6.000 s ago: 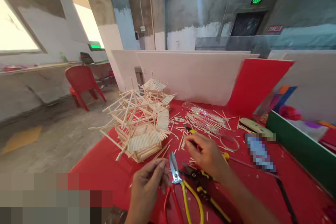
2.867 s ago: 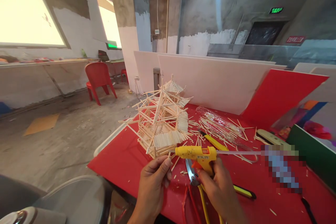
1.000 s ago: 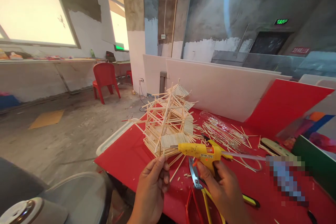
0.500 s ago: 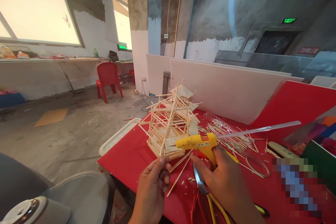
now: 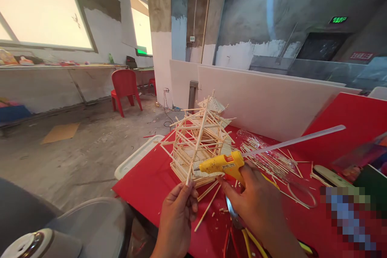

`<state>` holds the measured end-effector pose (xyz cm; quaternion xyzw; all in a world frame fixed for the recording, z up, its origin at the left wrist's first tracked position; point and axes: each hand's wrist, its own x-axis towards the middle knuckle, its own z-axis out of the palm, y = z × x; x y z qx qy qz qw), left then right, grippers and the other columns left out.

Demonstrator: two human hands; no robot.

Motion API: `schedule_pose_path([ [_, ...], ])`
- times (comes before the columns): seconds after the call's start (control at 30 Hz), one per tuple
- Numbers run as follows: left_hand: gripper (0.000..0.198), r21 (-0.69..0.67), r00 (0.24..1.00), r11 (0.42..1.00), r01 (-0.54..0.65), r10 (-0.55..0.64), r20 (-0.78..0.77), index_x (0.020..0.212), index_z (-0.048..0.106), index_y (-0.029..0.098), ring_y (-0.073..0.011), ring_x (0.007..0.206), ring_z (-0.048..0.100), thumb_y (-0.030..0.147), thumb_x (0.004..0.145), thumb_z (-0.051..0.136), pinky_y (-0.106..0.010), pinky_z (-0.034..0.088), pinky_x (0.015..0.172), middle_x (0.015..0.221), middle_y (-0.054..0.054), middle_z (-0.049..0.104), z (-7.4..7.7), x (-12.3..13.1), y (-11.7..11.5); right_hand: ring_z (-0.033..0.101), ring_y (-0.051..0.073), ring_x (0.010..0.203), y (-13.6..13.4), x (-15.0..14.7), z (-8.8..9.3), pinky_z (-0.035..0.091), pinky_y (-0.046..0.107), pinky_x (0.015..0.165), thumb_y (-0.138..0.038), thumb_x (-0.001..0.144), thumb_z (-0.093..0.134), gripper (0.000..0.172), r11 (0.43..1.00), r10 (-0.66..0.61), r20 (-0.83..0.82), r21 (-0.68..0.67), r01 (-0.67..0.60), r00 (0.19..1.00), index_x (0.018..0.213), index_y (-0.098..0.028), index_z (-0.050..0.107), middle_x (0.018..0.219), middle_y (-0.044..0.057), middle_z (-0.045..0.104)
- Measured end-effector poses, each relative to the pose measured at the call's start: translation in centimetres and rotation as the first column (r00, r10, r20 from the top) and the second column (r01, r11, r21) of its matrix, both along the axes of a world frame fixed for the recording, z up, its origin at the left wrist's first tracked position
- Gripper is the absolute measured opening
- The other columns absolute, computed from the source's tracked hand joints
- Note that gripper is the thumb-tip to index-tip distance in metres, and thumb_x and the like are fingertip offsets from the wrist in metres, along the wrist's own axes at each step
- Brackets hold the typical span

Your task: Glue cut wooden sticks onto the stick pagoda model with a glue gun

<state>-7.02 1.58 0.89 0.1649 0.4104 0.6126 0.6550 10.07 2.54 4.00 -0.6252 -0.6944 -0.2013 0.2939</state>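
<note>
My left hand pinches the lower end of a long wooden stick, which slants up and away in front of a tiered model building made of thin sticks. In my right hand is a yellow glue gun, gripped by its handle. Its nozzle points left and is at or very near the stick, just above my left fingertips; whether they touch I cannot tell. A long clear glue stick juts from the gun's back. Pliers with red and yellow handles lie partly hidden beneath my right hand.
Loose sticks and clear plastic wrap lie on the red tabletop to the right. A white tray sits by its left edge. A grey stool bears a white container. White panels stand behind.
The glue gun has moved slightly left and down, bringing its nozzle up to the held stick. The view has shifted a little. Both hands keep their hold.
</note>
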Motion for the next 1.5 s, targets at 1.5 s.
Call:
schedule_pose_path([
  [1.5, 0.04, 0.047, 0.99, 0.998, 0.042, -0.036, -0.134, 0.057, 0.064, 0.013, -0.0036, 0.035, 0.041, 0.046, 0.058, 0.087, -0.015, 0.028, 0.033, 0.049, 0.001, 0.058, -0.9, -0.6, 1.4, 0.072, 0.03, 0.076, 1.0, -0.4, -0.8, 0.052, 0.036, 0.054, -0.035, 0.085, 0.047, 0.035, 0.998, 0.028, 0.102, 0.047, -0.033, 0.994, 0.104, -0.013, 0.067, 0.106, 0.02, 0.071],
])
